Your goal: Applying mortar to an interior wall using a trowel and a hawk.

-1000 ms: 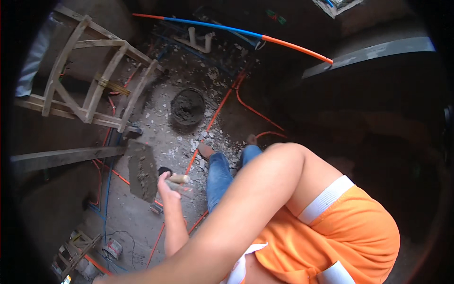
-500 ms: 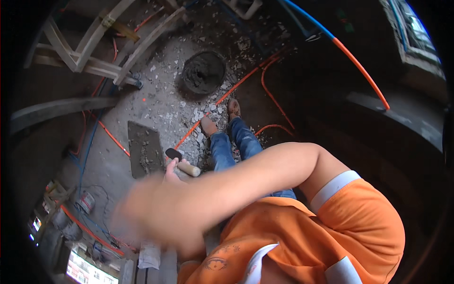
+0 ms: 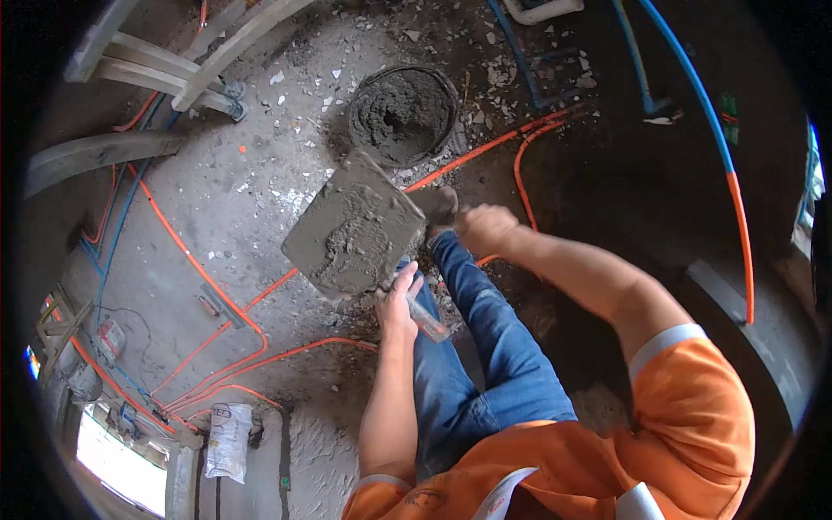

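My left hand (image 3: 396, 299) is closed beneath the near edge of a square mortar board (image 3: 321, 234) spread with wet grey mortar; a worn, narrow tool handle (image 3: 425, 316) juts out to the right of that hand. My right hand (image 3: 492, 227) grips a trowel (image 3: 429, 204), its blade at the board's right edge and partly hidden by mortar and fingers. Just beyond the board stands a round bucket (image 3: 399, 117) of wet mortar.
Wooden frames (image 3: 173, 74) lean at upper left. Orange conduits (image 3: 188, 256) and blue pipes (image 3: 520, 61) cross the rubble-strewn floor (image 3: 260, 173). A white sack (image 3: 227, 438) lies at lower left near a bright opening (image 3: 121, 442). A long pale strip (image 3: 750, 355) runs along the right.
My right arm has swung from across my body to the board's right edge. The mortar board is now raised over my legs, nearer the bucket. The view has shifted.
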`<state>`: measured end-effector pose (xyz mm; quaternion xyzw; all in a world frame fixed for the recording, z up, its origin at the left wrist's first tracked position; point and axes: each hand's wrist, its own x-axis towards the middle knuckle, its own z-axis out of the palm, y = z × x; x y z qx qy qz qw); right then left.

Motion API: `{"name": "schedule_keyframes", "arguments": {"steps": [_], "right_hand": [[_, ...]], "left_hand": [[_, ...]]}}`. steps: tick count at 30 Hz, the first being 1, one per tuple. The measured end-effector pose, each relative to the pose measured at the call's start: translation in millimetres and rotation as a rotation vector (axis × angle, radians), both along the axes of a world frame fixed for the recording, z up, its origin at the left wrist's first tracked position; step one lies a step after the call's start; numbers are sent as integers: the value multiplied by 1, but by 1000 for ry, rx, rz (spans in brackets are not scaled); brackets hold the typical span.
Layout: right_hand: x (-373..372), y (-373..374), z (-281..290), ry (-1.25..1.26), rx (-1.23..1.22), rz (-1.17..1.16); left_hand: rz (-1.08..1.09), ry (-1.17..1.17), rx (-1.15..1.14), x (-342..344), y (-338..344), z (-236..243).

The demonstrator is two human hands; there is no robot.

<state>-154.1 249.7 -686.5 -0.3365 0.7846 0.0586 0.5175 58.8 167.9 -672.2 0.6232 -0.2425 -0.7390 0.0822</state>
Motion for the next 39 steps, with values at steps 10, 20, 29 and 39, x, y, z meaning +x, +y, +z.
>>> {"name": "schedule_keyframes", "arguments": {"steps": [10,20,29,39], "right_hand": [[-187,-130,-120,524,22,868],[-113,-80,-325,-144,-102,293],[-20,-128,-254,-651,-199,-1159],[-19,-78,-212,-204,-674,-711]], "left_hand": [[-669,-537,-131,73,-76,-144],[-746,-524,-29,92,-52,-184],[-1136,-647,-466,135,-98,-215],[-1457,-436,-712,38,-162,-246]]}}
